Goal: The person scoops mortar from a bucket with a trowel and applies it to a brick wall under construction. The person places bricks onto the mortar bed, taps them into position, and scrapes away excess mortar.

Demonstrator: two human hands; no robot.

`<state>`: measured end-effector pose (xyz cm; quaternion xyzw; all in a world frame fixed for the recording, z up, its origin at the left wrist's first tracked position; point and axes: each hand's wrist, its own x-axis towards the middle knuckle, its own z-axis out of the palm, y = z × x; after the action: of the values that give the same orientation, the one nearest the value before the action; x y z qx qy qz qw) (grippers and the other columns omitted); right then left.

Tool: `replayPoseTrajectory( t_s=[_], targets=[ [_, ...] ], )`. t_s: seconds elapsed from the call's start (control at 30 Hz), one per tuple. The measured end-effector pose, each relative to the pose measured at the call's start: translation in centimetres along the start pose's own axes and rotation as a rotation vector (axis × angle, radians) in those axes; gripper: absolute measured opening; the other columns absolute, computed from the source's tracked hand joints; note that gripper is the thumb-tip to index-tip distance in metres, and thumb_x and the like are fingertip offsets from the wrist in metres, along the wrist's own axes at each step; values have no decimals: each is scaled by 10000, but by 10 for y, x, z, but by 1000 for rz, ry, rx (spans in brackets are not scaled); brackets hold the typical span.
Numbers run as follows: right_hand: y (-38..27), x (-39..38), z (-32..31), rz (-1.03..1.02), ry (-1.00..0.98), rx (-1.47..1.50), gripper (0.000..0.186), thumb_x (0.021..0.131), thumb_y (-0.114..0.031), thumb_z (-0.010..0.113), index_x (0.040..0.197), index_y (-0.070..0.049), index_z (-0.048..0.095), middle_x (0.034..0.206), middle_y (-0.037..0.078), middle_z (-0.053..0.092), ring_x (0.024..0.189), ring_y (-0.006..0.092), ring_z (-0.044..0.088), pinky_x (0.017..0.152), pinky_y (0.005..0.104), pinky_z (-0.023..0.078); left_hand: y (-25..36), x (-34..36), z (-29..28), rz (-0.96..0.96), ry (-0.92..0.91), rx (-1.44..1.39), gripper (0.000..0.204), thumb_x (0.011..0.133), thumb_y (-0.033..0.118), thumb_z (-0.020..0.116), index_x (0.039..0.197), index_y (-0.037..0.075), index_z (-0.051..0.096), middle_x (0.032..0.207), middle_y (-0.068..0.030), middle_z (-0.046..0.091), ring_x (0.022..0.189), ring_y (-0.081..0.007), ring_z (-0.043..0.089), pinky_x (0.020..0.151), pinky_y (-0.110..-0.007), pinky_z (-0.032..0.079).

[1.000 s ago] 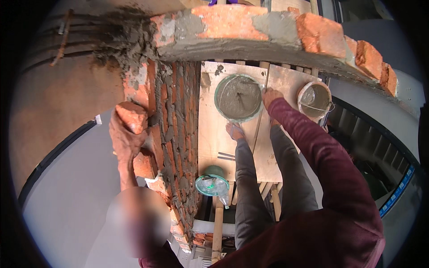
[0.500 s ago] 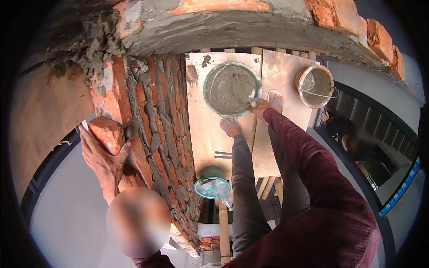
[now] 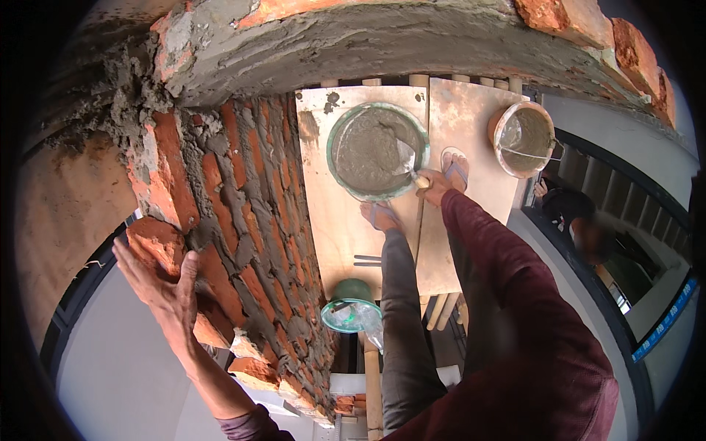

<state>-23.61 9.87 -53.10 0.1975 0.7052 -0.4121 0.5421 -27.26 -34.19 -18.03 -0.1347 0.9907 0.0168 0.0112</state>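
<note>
Plywood boards [image 3: 331, 235] beside a brick wall [image 3: 254, 220]

At upper centre, the boards carry a basin [image 3: 331, 156] of mortar [image 3: 364, 147], seemingly to keep it within reach; the right hand [image 3: 438, 188] closes around a trowel [image 3: 406, 157], blade in the mortar. Left of frame, the left hand [image 3: 165, 298] spreads its fingers around a brick [image 3: 156, 244], perhaps steadying it; contact is unclear

The person has two bare hands [image 3: 435, 187] and two feet in sandals [image 3: 455, 170]. There are two flat pale wooden boards [image 3: 331, 220], two thin dark strips [image 3: 368, 257], one round green mortar tub [image 3: 330, 149], one pale-handled metal trowel [image 3: 407, 160], and one round orange bucket [image 3: 495, 132].
</note>
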Motion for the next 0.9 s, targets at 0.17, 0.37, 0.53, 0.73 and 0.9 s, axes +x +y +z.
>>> replayPoseTrajectory(
  t_s=[0.17,0.37,0.53,0.73,0.9],
  targets=[
    [11,-63,-21,-245,-43,-67,403,734,-67,655,1131,-102,597,613,30,507,434,143,481,388,286,381,52,-75,-4,-170,-19,-693,810,842,235,708,1473,25,245,1514,-190,274,1400,-324,270,1149,-445,205],
    [-92,-220,-63,-222,-195,-141,455,762,-59,664,1206,-98,570,623,6,523,447,100,493,394,276,401,134,-313,108,-212,-700,-786,898,779,486,715,1374,-77,346,1351,-316,409,1265,-451,398,1063,-487,331],
    [-247,-329,-97,-606,-24,-525,430,743,-170,680,1123,2,574,834,197,622,742,319,626,705,395,486,207,-336,70,-144,-979,-518,852,769,540,671,1385,18,398,1447,-264,320,1337,-451,280,1068,-574,295],
    [-385,-304,-84,-1077,310,-840,430,797,-135,598,1187,16,500,873,251,598,775,387,629,695,453,499,198,-346,108,-376,-891,-619,725,760,502,659,1302,41,524,1449,-182,379,1350,-405,289,1088,-518,305],
    [-405,-241,-50,-1018,685,-1032,485,822,-57,534,1293,-15,427,935,211,569,741,388,621,692,468,519,193,-340,105,-418,-857,-641,676,745,463,663,1263,42,560,1403,-185,439,1317,-390,352,1094,-493,304]
  ],
)
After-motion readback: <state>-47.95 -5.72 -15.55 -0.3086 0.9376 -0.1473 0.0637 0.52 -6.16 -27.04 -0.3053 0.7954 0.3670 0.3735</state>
